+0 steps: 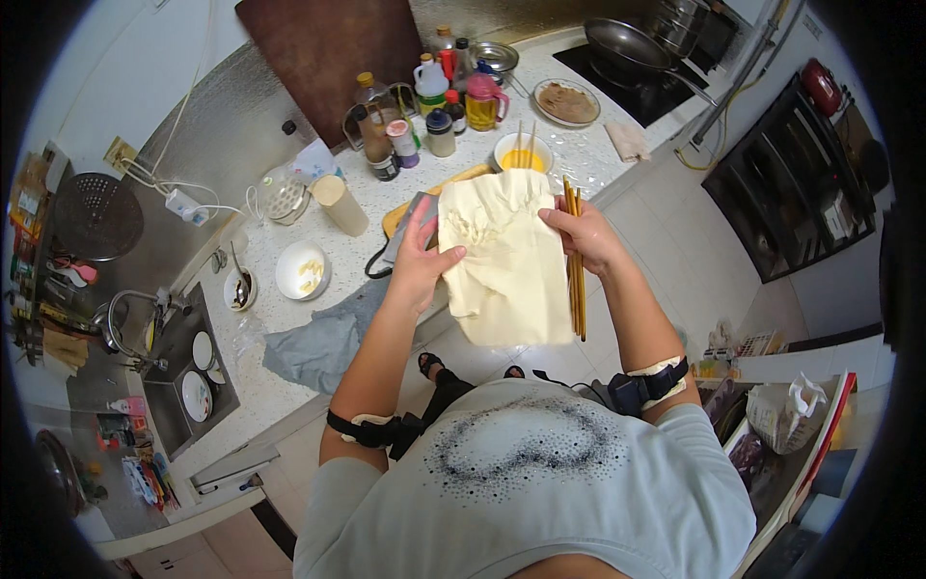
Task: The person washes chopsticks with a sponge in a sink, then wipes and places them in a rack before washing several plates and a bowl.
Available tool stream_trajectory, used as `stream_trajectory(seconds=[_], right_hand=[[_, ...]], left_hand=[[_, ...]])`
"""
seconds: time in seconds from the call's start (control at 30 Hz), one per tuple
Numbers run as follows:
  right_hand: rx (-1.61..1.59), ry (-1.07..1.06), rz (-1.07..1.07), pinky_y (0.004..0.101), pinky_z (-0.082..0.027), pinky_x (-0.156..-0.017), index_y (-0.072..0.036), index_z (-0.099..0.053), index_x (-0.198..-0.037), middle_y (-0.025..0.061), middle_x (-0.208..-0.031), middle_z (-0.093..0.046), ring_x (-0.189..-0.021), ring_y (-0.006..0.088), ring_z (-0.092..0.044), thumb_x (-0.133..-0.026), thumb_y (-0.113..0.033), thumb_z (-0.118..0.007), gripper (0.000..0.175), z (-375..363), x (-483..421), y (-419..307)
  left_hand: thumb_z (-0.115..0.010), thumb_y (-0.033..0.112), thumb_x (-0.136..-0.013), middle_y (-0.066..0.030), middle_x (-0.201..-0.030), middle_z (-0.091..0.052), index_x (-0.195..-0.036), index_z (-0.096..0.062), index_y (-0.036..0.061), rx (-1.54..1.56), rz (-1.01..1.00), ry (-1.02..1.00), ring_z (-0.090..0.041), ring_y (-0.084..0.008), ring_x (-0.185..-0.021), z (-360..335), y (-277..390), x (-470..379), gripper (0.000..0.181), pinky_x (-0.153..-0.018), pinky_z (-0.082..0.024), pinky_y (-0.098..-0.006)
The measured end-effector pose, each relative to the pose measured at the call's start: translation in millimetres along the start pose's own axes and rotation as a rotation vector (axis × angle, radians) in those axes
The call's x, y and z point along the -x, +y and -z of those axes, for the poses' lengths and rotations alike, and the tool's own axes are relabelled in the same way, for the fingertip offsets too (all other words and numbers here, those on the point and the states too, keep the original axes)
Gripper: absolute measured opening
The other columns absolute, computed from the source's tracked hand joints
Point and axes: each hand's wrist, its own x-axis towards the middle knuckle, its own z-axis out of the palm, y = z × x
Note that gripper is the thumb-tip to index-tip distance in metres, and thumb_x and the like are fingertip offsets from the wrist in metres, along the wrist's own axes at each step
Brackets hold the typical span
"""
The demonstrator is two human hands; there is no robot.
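A creased cream-coloured cloth (510, 282) hangs in front of me, over the counter's edge. My left hand (423, 253) grips its left side, thumb on the front and fingers stretched upward. At the upper right side, my right hand (587, 235) pinches the cloth under the thumb. Several brown chopsticks (576, 282) are held upright in that same hand. Just beyond the cloth stands a white bowl (499, 153) of beaten egg with chopsticks leaning in it. Partly hidden behind the cloth and my left hand are a wooden board (394, 221) and a grey item with a black strap.
Left on the counter are a white bowl with pale pieces (302, 271), a beige cylinder (340, 205) and a grey cloth (325, 344). Bottles (441, 94) crowd the back. A frying pan (628, 45) sits on the cooktop beside a plate (567, 103). The sink (177, 427) holds dishes.
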Motion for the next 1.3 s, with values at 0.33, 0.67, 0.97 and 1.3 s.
stream_trajectory(seconds=[0.33,0.67,0.97,1.3], right_hand=[[0.045,0.096,-0.017,0.0185,-0.027,-0.036,-0.006,-0.054,-0.087,-0.0024,-0.060,-0.052,-0.041,0.0027,-0.033,-0.080,-0.023,-0.055,0.019,50.3,23.3,4.5],[-0.393,0.144,0.304,0.0197,-0.027,-0.041,-0.001,-0.052,-0.097,0.0026,-0.066,-0.052,-0.042,0.0045,-0.028,-0.090,-0.029,-0.038,0.031,35.9,32.8,10.1],[-0.717,0.029,0.271,0.0207,-0.025,-0.041,-0.003,-0.049,-0.096,-0.0019,-0.055,-0.037,-0.042,0.0058,-0.027,-0.090,-0.032,-0.038,0.031,-12.0,30.6,17.2],[-0.648,-0.252,0.194,0.0233,-0.037,-0.051,-0.003,-0.048,-0.095,0.0012,-0.063,-0.046,-0.050,0.0086,-0.039,-0.089,-0.028,-0.042,0.026,-38.6,30.2,52.1]], left_hand=[[-0.070,0.013,-0.060,-0.0126,-0.114,-0.047,-0.074,-0.061,0.0028,-0.990,-0.285,-0.109,-0.053,-0.0227,-0.090,-26.7,-37.6,8.2,0.019,-0.074,-0.044,-0.0316],[-0.063,0.017,-0.069,-0.0161,-0.110,-0.052,-0.072,-0.059,0.0001,-0.977,-0.484,-0.218,-0.053,-0.0276,-0.095,-69.9,-44.3,22.4,0.018,-0.081,-0.041,-0.0347],[-0.062,0.007,-0.075,-0.0107,-0.104,-0.052,-0.097,-0.050,0.0017,-0.334,0.095,-0.289,-0.051,-0.0136,-0.091,-48.1,-40.2,32.8,0.025,-0.074,-0.045,-0.0261],[-0.047,0.025,-0.087,-0.0021,-0.085,-0.058,-0.097,-0.053,0.0021,-0.236,0.546,-0.604,-0.055,-0.0085,-0.073,-10.0,-57.7,59.4,0.026,-0.065,-0.046,-0.0234]])
